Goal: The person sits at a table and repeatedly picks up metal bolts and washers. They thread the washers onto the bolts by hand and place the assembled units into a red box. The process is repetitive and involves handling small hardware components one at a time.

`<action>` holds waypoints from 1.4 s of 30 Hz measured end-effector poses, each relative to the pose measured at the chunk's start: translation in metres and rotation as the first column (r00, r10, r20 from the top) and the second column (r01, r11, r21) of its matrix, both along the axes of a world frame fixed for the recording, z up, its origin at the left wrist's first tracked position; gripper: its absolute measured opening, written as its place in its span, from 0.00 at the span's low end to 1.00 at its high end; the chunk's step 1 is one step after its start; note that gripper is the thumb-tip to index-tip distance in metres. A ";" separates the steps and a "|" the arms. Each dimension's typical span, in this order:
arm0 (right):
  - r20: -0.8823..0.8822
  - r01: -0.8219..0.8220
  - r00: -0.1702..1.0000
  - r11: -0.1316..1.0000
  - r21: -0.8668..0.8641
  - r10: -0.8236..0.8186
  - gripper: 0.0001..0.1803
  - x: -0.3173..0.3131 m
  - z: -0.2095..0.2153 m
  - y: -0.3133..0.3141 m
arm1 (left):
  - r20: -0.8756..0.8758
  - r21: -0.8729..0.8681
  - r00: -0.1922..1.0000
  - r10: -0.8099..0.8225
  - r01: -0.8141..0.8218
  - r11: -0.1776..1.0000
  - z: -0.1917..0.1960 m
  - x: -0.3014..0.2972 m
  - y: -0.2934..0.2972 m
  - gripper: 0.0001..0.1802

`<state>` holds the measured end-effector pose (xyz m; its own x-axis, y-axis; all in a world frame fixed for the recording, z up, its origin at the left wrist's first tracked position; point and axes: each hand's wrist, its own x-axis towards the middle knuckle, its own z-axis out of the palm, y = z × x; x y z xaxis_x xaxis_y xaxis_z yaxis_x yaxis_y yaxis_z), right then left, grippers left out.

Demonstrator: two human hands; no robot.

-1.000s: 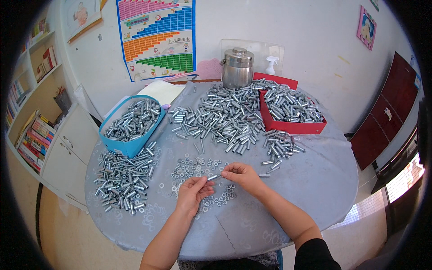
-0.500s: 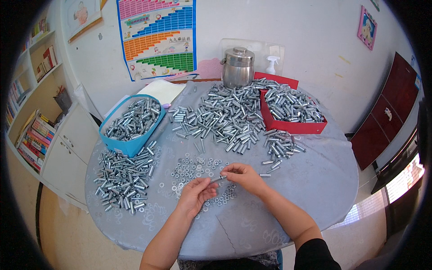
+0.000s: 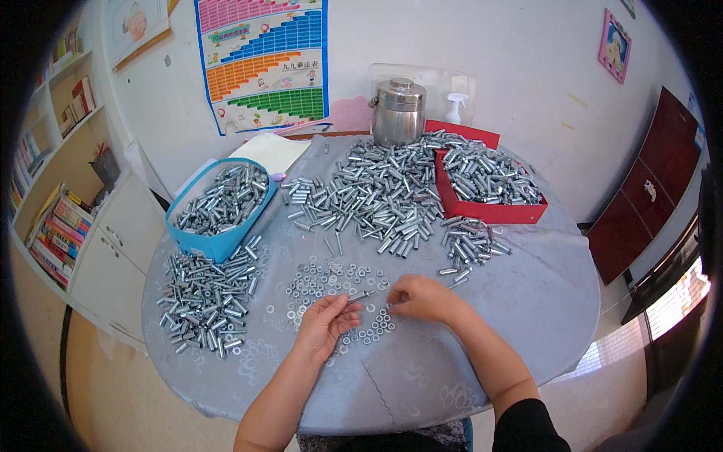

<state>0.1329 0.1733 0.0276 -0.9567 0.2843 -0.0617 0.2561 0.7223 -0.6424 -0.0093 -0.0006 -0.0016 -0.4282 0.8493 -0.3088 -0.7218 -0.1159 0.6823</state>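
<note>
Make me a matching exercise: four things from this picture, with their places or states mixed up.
1. blue bin
2. red box
3. steel canister
4. left hand

A. at the far edge of the table
B. gripping a slim metal piece
C. left side, full of metal parts
D. right side, heaped with metal parts

Pairs: 1-C, 2-D, 3-A, 4-B

The right hand [image 3: 423, 299] has let go of the bolt [image 3: 363, 296] and moved to the right, its fingertips now down by the right edge of the scattered nuts [image 3: 374, 330]. The bolt's right end, earlier pinched between fingers, now sticks out bare. The lone metal tube at the right is now hidden behind the right hand.
</note>
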 end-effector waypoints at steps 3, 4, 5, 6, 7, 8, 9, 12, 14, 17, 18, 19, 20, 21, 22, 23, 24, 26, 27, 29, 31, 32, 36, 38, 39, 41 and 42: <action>-0.191 0.112 0.970 0.971 -0.209 -0.153 0.13 -0.003 0.001 -0.002 | 0.004 0.016 1.000 0.007 -0.007 1.000 0.000 0.000 -0.001 0.05; -0.251 0.108 0.951 0.956 -0.271 -0.179 0.12 -0.004 0.008 -0.005 | 0.008 0.026 1.000 0.008 -0.008 1.000 -0.001 -0.001 -0.001 0.05; -0.308 0.100 0.929 0.938 -0.332 -0.208 0.11 -0.005 0.011 -0.007 | 0.012 0.036 1.000 0.008 -0.009 0.999 -0.002 -0.001 -0.001 0.05; -0.326 0.071 0.925 0.931 -0.358 -0.196 0.11 -0.006 0.012 -0.008 | 0.012 0.037 1.000 0.011 -0.011 0.999 -0.002 -0.001 -0.001 0.05; -0.346 0.041 0.920 0.922 -0.384 -0.186 0.11 -0.007 0.012 -0.009 | 0.012 0.037 1.000 0.012 -0.012 0.999 -0.002 -0.001 -0.001 0.05; -0.366 0.012 0.914 0.912 -0.409 -0.176 0.11 -0.007 0.012 -0.010 | 0.011 0.038 1.000 0.013 -0.013 0.999 -0.002 -0.001 0.000 0.05; -0.371 0.002 0.914 0.918 -0.397 -0.163 0.11 -0.008 0.011 -0.011 | 0.007 0.038 1.000 0.014 -0.014 0.999 -0.002 0.000 0.000 0.05; -0.396 -0.024 0.910 0.939 -0.342 -0.120 0.11 -0.010 0.009 -0.015 | -0.002 0.037 1.000 0.018 -0.017 0.999 -0.001 0.001 0.000 0.05; -0.422 -0.039 0.902 0.960 -0.278 -0.086 0.11 -0.010 0.010 -0.017 | -0.001 0.031 1.000 0.025 -0.025 0.999 -0.001 0.001 0.000 0.04; -0.418 -0.024 0.907 0.985 -0.171 -0.051 0.09 -0.010 0.004 -0.016 | -0.073 0.012 0.996 0.049 -0.048 0.999 0.000 0.003 0.000 0.04; -0.323 0.010 0.943 0.981 -0.195 -0.074 0.10 -0.010 0.003 -0.016 | -0.117 0.017 0.992 0.044 -0.042 0.999 0.001 0.004 0.000 0.05; -0.224 0.047 0.970 0.975 -0.215 -0.096 0.12 -0.011 0.003 -0.017 | -0.160 0.021 0.986 0.038 -0.035 0.999 0.002 0.006 0.000 0.05; -0.122 0.085 0.986 0.969 -0.232 -0.116 0.15 -0.011 0.002 -0.017 | -0.203 0.026 0.979 0.033 -0.028 0.999 0.002 0.007 0.000 0.05; -0.142 0.127 0.975 0.953 -0.276 -0.171 0.16 -0.012 -0.002 -0.017 | -0.185 0.024 0.982 0.034 -0.030 0.999 0.002 0.007 0.001 0.05; -0.160 0.164 0.961 0.933 -0.320 -0.224 0.18 -0.013 -0.007 -0.017 | -0.167 0.023 0.985 0.038 -0.034 0.999 0.002 0.006 0.001 0.05; -0.175 0.200 0.945 0.910 -0.365 -0.277 0.20 -0.014 -0.010 -0.017 | -0.149 0.022 0.988 0.041 -0.038 0.999 0.001 0.006 0.001 0.05; -0.232 0.152 0.935 0.892 -0.425 -0.270 0.20 -0.014 -0.010 -0.018 | -0.141 0.026 0.988 0.060 -0.057 0.998 0.001 0.006 0.001 0.05; -0.344 0.044 0.902 0.846 -0.531 -0.263 0.20 -0.014 -0.001 -0.022 | -0.123 0.033 0.987 0.101 -0.098 0.995 -0.001 0.005 0.001 0.05; -0.248 0.062 0.941 0.837 -0.544 -0.231 0.20 -0.013 0.000 -0.021 | -0.129 0.020 0.984 0.122 -0.120 0.993 0.000 0.005 0.001 0.05; -0.052 0.106 0.985 0.818 -0.565 -0.163 0.19 -0.009 0.002 -0.018 | -0.145 -0.006 0.977 0.158 -0.161 0.987 0.003 0.004 0.001 0.05; -0.202 0.081 0.954 0.842 -0.534 -0.220 0.20 -0.011 0.002 -0.022 | -0.149 0.010 0.977 0.150 -0.150 0.989 0.003 0.004 0.000 0.05; -0.276 0.070 0.930 0.853 -0.517 -0.244 0.21 -0.013 0.002 -0.024 | -0.151 0.018 0.978 0.146 -0.145 0.989 0.002 0.003 0.000 0.05; -0.193 0.030 0.966 0.815 -0.579 -0.173 0.23 -0.011 0.002 -0.021 | -0.153 0.008 0.977 0.145 -0.146 0.989 0.002 0.004 0.001 0.06; -0.248 0.045 0.943 0.823 -0.567 -0.222 0.23 -0.012 -0.005 -0.021 | -0.170 0.010 0.976 0.136 -0.137 0.991 0.002 0.004 0.001 0.06; -0.235 0.037 0.951 0.829 -0.558 -0.201 0.23 -0.012 -0.004 -0.020 | -0.175 0.010 0.975 0.137 -0.137 0.990 0.002 0.004 0.001 0.06; -0.209 0.022 0.965 0.842 -0.539 -0.159 0.24 -0.010 -0.001 -0.018 | -0.185 0.013 0.973 0.139 -0.139 0.990 0.004 0.006 0.001 0.06; -0.193 0.040 0.966 0.835 -0.549 -0.172 0.22 -0.010 -0.003 -0.016 | -0.193 0.009 0.970 0.148 -0.149 0.989 0.005 0.007 0.001 0.06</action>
<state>0.1231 0.1575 0.0246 -0.9287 0.3701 -0.0220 0.1118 0.2232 -0.9683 -0.0027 0.0002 0.0034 -0.6011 0.7703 -0.2128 -0.5521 -0.2076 0.8075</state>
